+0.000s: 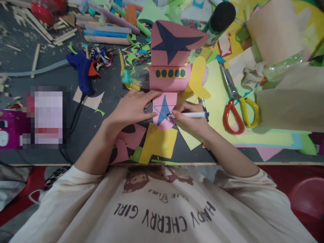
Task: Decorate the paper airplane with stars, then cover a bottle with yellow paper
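Observation:
A pink paper airplane (170,87) lies on the dark table in front of me, with a yellow paper propeller (199,79) on its right end. Its far wing bears a filled dark blue star (172,40). On the near wing is an outlined star (164,110), its middle coloured blue and some points still pink. My right hand (193,118) grips a white marker (194,115) with a blue end, its tip touching this star. My left hand (134,107) lies with fingers spread, thumb and fingertips on the wing's left edge and the body.
Red-and-yellow scissors (239,111) rest on coloured paper sheets at the right. A blue glue gun (82,69) lies at the left. A dark-capped bottle (220,22) stands behind the airplane. Paper scraps (160,141) lie near the front edge; rolled paper tubes (108,33) are at the back.

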### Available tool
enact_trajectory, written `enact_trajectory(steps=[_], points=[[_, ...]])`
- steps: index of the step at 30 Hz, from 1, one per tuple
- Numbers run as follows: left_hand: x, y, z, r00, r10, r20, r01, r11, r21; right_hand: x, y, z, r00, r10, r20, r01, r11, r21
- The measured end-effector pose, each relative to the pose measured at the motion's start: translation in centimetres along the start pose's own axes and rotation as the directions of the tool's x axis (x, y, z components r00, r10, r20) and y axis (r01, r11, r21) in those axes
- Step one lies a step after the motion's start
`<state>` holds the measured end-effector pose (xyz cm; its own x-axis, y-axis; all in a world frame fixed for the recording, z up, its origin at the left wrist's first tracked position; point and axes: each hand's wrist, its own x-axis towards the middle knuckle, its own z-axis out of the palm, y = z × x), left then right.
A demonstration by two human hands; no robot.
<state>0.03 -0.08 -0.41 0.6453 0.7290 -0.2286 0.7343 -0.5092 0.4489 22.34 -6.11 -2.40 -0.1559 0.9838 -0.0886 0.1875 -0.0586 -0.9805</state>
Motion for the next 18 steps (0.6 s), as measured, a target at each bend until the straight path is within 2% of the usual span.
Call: enact_trajectory(steps=[12, 15, 18], points=[[0.04, -0.09, -0.02, 1.000, 0.003, 0.001, -0.003, 1.000, -0.019, 0.19, -0.20, -0.03, 0.997, 0.074, 0.010, -0.074, 0.997, 0.021], [0.02, 0.03, -0.09, 1.000, -0.001, 0.008, 0.001, 1.000, -0.022, 0.32, -0.02, -0.07, 0.998, 0.056, -0.038, -0.055, 0.998, 0.031], [0.00, 0.07, -0.09, 1.000, -0.001, 0.006, 0.002, 1.000, -0.022, 0.23, 0.18, -0.03, 0.999, 0.031, -0.038, -0.030, 0.999, 0.026]])
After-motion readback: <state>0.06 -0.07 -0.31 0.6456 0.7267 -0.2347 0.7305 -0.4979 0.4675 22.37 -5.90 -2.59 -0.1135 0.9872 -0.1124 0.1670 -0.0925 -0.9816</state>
